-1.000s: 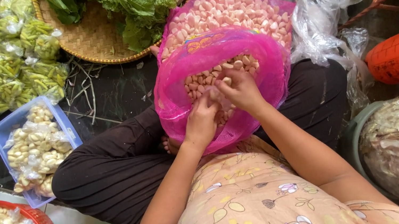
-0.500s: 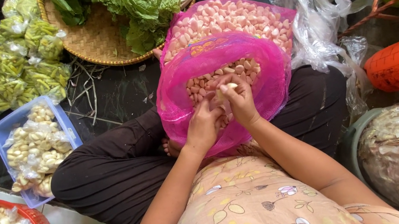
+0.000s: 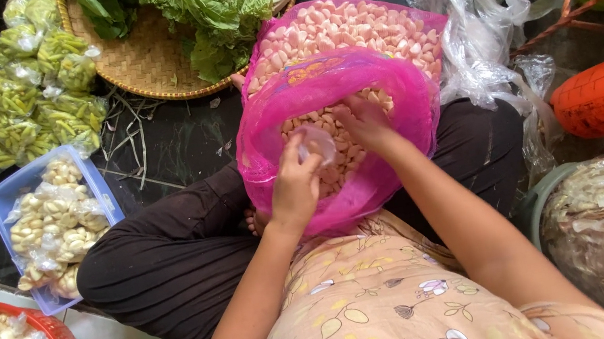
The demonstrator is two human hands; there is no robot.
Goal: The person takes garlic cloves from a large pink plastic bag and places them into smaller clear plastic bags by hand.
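Dark tiled floor [image 3: 183, 144] spreads under a seated person whose lap holds a pink bag [image 3: 324, 108] of peeled garlic cloves [image 3: 334, 143]. Inside it the left hand [image 3: 295, 187] pinches a small clear bag [image 3: 316, 142] between curled fingers, while the right hand [image 3: 366, 122], just beside, lies half-curled on the cloves. Beyond the hands sits a second pink bag [image 3: 344, 27] of cloves, then a woven tray [image 3: 144, 57] of leafy greens [image 3: 216, 0].

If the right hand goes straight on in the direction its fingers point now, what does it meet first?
Most likely the peeled garlic cloves heaped in the pink plastic bag; the right hand already points down into them, though depth is hard to judge.
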